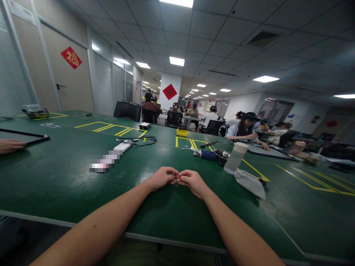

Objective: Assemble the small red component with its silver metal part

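My left hand (164, 178) and my right hand (192, 181) meet just above the green table (155, 214), fingertips almost touching. A small orange-red piece (179, 178) shows at the fingertips of my right hand, pinched between thumb and forefinger; its kind is too small to tell. The fingers of my left hand are also closed in a pinch, around something tiny and dark that I cannot make out. Both forearms reach in from the near edge of the table.
To the right stand a frosted bottle (235, 159), a metal bowl (222, 157) and a pale cloth pouch (251, 183). A dark blue rolled item (209, 155) lies beside the bowl. Left of my hands are a power strip (123, 146) and black cable (145, 139). Co-workers' hands show on both sides.
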The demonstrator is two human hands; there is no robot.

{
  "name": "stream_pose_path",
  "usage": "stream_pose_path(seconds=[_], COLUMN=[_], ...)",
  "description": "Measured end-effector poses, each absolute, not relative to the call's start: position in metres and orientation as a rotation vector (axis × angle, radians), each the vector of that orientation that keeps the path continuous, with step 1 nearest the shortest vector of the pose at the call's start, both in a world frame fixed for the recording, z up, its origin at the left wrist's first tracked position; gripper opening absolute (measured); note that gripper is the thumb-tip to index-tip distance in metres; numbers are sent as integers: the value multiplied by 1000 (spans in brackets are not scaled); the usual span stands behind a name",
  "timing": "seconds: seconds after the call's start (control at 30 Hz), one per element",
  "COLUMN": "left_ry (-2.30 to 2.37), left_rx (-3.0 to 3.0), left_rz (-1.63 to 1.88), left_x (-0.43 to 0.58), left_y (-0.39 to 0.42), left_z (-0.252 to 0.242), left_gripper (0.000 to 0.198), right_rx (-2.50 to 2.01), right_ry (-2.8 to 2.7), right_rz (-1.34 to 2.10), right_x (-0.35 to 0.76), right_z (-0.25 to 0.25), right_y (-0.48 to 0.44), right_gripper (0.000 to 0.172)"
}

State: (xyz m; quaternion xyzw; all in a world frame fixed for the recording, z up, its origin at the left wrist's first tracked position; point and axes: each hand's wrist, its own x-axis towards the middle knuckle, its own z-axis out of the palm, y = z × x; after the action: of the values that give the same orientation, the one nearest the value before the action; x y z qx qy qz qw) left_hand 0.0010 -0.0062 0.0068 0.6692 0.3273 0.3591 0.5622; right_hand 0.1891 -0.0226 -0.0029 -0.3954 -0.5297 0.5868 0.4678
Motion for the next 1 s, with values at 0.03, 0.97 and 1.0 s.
stream_pose_path(seconds=[0.03, 0.97, 1.0], left_ry=[776, 740, 739], left_rx=[1576, 1481, 1463], left_rz=[850, 899, 902], left_x=[1, 2, 2], left_y=[-6, -2, -3], left_z=[7, 1, 2], left_gripper=[29, 35, 37], right_rx=[-967, -968, -961], right_ry=[-1297, -1296, -1301], right_rz=[1442, 1404, 1407], right_x=[189, 192, 192], right_z=[-3, -6, -6], right_y=[-22, -18, -19], right_gripper=[19, 16, 15])
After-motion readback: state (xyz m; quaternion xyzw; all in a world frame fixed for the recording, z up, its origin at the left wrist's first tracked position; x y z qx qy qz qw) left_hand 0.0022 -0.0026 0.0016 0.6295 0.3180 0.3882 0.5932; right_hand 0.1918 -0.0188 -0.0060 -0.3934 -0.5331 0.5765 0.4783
